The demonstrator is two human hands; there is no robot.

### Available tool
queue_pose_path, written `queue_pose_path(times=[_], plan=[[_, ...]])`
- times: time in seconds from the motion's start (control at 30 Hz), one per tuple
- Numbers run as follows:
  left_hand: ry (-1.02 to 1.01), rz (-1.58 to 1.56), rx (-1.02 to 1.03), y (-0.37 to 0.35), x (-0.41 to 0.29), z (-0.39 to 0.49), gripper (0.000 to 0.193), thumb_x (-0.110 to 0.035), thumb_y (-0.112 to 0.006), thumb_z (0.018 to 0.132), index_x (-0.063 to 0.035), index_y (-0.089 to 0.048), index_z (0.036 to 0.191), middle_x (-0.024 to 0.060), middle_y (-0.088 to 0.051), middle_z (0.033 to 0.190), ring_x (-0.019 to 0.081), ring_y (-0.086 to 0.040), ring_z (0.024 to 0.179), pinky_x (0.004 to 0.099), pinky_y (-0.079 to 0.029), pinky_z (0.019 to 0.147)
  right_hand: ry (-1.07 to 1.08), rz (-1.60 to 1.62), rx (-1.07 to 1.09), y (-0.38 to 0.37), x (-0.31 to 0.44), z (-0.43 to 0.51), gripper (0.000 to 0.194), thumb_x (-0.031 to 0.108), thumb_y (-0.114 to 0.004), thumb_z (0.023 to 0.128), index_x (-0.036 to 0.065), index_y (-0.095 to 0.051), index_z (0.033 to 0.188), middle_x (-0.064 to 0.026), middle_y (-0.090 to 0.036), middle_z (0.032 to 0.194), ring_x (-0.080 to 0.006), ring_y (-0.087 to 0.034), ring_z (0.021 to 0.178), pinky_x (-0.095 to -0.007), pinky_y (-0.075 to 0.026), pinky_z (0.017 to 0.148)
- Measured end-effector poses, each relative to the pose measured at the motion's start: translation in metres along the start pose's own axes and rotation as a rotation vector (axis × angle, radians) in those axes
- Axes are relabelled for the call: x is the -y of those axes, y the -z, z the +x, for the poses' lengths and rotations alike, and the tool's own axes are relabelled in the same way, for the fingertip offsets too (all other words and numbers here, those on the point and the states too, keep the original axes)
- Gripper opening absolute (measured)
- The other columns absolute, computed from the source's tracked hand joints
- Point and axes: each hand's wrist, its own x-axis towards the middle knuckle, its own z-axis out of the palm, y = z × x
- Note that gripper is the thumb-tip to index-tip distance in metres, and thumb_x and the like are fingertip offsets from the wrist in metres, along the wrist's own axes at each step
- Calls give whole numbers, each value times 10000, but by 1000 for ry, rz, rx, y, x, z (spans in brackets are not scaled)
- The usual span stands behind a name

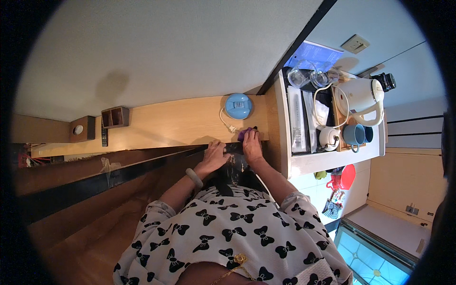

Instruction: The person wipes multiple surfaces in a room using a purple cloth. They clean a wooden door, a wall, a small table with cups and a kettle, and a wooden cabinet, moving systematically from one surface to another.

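Observation:
My right hand [252, 146] is on a bunched purple cloth [243, 134] at the right end of a light wood shelf [167, 123]; its fingers cover much of the cloth. At the shelf's front edge is my left hand [214, 155], fingers bent, with nothing visible in it. Behind my right hand, near the wall, lies a round light-blue electric device [238, 106] with a white cord. The cord's plug [232, 128] rests on the wood just left of the cloth.
A divided wooden box [115, 117], a black remote control [104, 137] and a brown box [82, 129] are at the left. On the white-topped cabinet [320, 163] at right stand glasses [298, 78], a white electric kettle [356, 94] and blue mugs [353, 134].

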Motion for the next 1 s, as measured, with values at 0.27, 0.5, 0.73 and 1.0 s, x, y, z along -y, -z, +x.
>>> queue_pose_path(times=[0.27, 0.5, 0.73, 1.0], plan=[[-57, -10, -81, -5, -3, 3, 435, -201, -705, 733, 13, -576, 1089, 200, -496, 1168, 391, -474, 1101, 463, -438, 914, -171, -95, 37, -10, -34, 58, 539, 123, -520, 861, -77, -390, 1344, -215, -343, 1403, -368, -358, 1256, -380, -417, 994], [-103, 40, -169, -13, 10, -12, 473, -143, -691, 723, 20, -531, 1137, 185, -475, 1221, 378, -470, 1141, 450, -430, 939, -216, 136, -48, -18, -54, 115, 414, 89, -539, 856, -49, -490, 1243, -180, -426, 1299, -344, -394, 1234, -336, -451, 958], [-13, 121, -154, -28, 9, -24, 536, -146, -708, 708, -7, -508, 1186, 148, -336, 1427, 316, -312, 1340, 505, -371, 978, -77, -126, 83, 1, -13, 26, 381, 172, -531, 847, -64, -566, 1145, -188, -504, 1182, -328, -443, 1108, -381, -396, 963], [-32, 241, -186, -30, 12, -29, 591, -107, -721, 716, -9, -466, 1240, 163, -329, 1427, 319, -315, 1340, 496, -357, 971, 178, 144, -57, 6, 12, -7, 320, 82, -586, 766, -112, -559, 1019, -211, -459, 1037, -321, -475, 965, -317, -457, 822]])
